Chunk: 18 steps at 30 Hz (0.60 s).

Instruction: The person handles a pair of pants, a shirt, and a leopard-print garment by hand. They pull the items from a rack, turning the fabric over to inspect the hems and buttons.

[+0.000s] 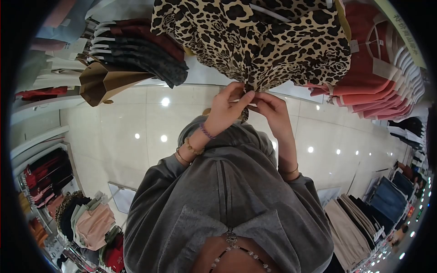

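Black-and-tan leopard-print fabric garment (300, 43): hangs in front of the person. At its gathered lower edge, left hand (224, 109) and right hand (275, 116) pinch cloth between the fingers; exact contact partly hidden. Caution: uneven pull could skew it on the white hanger (269, 12); slack pinch could release the gathers.

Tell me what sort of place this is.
Probably a clothing shop: pink and red garments hang in a close row, dark clothes hang opposite, and more racks line the shiny tiled floor.
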{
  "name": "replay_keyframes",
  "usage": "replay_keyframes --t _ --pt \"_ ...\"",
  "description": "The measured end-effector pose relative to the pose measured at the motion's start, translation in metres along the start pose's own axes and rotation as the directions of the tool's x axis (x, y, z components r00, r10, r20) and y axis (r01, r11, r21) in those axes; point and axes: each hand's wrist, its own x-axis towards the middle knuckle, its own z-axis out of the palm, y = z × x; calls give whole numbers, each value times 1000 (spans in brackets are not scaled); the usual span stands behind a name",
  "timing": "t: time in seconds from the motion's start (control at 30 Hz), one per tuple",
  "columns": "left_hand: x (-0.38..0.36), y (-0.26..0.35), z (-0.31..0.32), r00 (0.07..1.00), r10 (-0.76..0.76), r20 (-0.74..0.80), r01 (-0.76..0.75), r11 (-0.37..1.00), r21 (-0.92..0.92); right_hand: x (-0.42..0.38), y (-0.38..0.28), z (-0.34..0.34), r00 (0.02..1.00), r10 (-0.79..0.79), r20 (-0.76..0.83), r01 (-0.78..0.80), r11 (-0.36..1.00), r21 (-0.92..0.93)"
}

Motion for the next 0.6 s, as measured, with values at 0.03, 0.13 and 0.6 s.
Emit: replay_keyframes --t 0.03,0.13,0.6 --pt "-2 2 3 1000 -4 22 5 1000 -6 0 3 -2 999 -36 6 36 995 -98" --pt "-5 -10 3 997 -19 78 18 1000 4 -1 3 3 996 -89 -3 84 956 -281" --pt "-4 -20 -1 977 -86 195 96 995 -39 -6 -3 11 964 -233 -131 107 787 -608"
